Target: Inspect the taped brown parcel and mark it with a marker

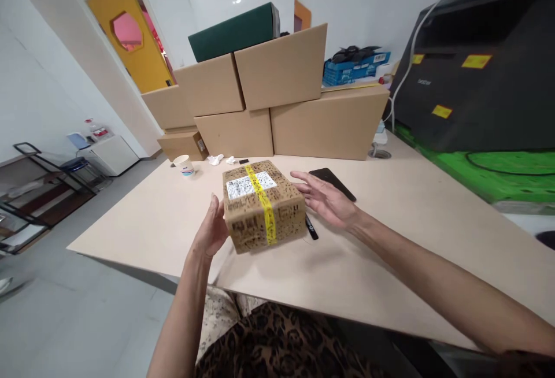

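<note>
A brown cardboard box [284, 207] with dark speckles is in the middle, near the table's front. Yellow tape [265, 210] runs over its top and down its front face, crossing a speckled white label [236, 188]. My left hand [212, 229] holds the box at its left side, thumb up, with the other fingers hidden behind it. On the right, my right hand [325, 197] has its fingers stretched out and apart, the tips at the box's right edge; whether they press on it I cannot tell. A black pen-like tool [311, 228] lies partly behind the box, and a black phone-like slab [333, 182] lies beyond my right hand.
Large cardboard boxes [281, 69] are stacked along the table's [143, 216] back, with a dark green box [234, 32] on top. A paper cup [184, 165] and crumpled tissues [215, 160] stand at the back left. A large black machine [485, 89] rises at right.
</note>
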Available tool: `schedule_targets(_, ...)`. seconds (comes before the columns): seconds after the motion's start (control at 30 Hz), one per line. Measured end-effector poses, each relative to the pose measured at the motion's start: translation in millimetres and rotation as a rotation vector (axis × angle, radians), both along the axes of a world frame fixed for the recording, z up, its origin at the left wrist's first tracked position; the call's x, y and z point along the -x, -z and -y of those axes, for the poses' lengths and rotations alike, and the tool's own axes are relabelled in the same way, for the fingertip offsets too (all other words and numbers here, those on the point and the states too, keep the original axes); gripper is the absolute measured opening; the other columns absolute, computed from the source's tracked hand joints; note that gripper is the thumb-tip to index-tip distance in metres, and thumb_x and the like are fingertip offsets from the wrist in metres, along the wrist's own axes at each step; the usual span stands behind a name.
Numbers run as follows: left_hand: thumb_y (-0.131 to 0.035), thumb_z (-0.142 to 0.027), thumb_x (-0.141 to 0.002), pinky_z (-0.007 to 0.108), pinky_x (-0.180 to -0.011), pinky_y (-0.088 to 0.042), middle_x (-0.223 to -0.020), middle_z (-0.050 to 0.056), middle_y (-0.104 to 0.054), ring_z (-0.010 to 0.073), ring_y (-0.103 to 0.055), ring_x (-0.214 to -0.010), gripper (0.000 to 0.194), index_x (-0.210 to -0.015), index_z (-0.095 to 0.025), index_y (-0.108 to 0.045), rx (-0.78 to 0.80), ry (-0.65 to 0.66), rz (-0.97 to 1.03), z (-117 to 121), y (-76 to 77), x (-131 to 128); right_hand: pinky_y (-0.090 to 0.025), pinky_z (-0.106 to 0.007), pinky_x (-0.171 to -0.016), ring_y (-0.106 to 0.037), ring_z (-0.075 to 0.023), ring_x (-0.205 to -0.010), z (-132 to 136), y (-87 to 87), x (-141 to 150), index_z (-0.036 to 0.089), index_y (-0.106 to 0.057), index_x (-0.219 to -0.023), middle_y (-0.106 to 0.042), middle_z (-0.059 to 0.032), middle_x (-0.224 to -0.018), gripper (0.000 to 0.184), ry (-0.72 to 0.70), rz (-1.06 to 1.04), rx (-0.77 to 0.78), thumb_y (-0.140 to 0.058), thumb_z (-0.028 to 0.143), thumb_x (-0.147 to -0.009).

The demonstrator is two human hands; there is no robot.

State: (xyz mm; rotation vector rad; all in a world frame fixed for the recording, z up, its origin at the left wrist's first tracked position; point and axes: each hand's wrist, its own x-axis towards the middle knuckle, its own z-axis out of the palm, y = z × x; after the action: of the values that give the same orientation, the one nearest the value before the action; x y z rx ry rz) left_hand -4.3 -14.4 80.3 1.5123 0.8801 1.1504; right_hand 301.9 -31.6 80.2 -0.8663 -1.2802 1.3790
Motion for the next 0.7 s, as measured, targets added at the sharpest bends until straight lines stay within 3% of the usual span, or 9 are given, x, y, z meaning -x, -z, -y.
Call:
schedule_targets(0.1,-0.039,-0.087,-0.092,0.051,-0.082,-0.067,-0.105,0.011,-0.083,0.0354,-0.078,-0.109,0.076,-0.118,-0.027,-0.078,0.161,0.104,0.097,8.6,-7.5,5.8,-0.054,-0.054,-0.108,-0.063,-0.0326,-0.135,0.3,-6.1,-1.5,0.023,-0.053,-0.147,-0.07,-0.0188,-0.14,0.068,-0.03,-0.052,-0.013,-0.048,0.069,-0.098)
schedule_targets(0.3,-0.057,-0.084,-0.088,0.039,-0.064,-0.066,-0.112,0.013,-0.081,0.0253,-0.078,-0.075,0.072,-0.124,-0.024,-0.073,0.154,0.067,0.131,16.8,-15.6,10.1,-0.055,-0.056,-0.107,-0.063,-0.034,-0.133,-1.1,-9.9,-2.3,0.024,-0.053,-0.145,-0.067,-0.0201,-0.142,0.067,-0.053,-0.086,-0.016,-0.047,0.071,-0.098)
schedule_targets(0.37,-0.062,-0.083,-0.085,0.034,-0.056,-0.061,-0.104,0.011,-0.081,0.0208,-0.074,-0.065,0.07,-0.12,-0.024,-0.072,0.112,0.015,0.128,16.7,-11.2,11.1,-0.053,-0.056,-0.11,-0.064,-0.0337,-0.133,-1.8,-9.3,-1.9,0.023,-0.054,-0.143,-0.068,-0.0197,-0.139,0.063,-0.051,-0.126,-0.004,-0.05,0.067,-0.098)
schedule_targets(0.47,-0.063,-0.086,-0.082,0.03,-0.05,-0.053,-0.074,0.005,-0.073,0.0183,-0.066,-0.056,0.074,-0.118,-0.022,-0.071,0.018,0.022,0.011,16.7,-3.2,14.7,-0.049,-0.055,-0.115,-0.063,-0.0313,-0.133,-2.7,-7.6,-1.1,0.023,-0.055,-0.14,-0.07,-0.0177,-0.136,0.056,-0.047,-0.182,0.024,-0.053,0.06,-0.099)
schedule_targets(0.57,-0.075,-0.082,-0.075,0.035,-0.058,-0.057,-0.074,0.006,-0.071,0.023,-0.068,-0.064,0.077,-0.122,-0.021,-0.071,-0.147,0.055,-0.197,15.9,1.9,18.1,-0.047,-0.054,-0.117,-0.065,-0.0292,-0.131,-3.6,-5.3,-0.9,0.021,-0.058,-0.137,-0.072,-0.0165,-0.132,0.049,-0.049,-0.22,0.055,-0.053,0.052,-0.099)
schedule_targets(0.7,-0.093,-0.062,-0.064,0.048,-0.084,-0.064,-0.101,0.012,-0.078,0.0327,-0.076,-0.093,0.07,-0.119,-0.022,-0.075,-0.378,-0.088,-0.342,4.2,4.7,20.2,-0.048,-0.056,-0.116,-0.067,-0.0297,-0.128,-4.8,-2.4,-1.0,0.021,-0.064,-0.129,-0.074,-0.0152,-0.128,0.038,-0.031,-0.263,0.089,-0.059,0.035,-0.094)
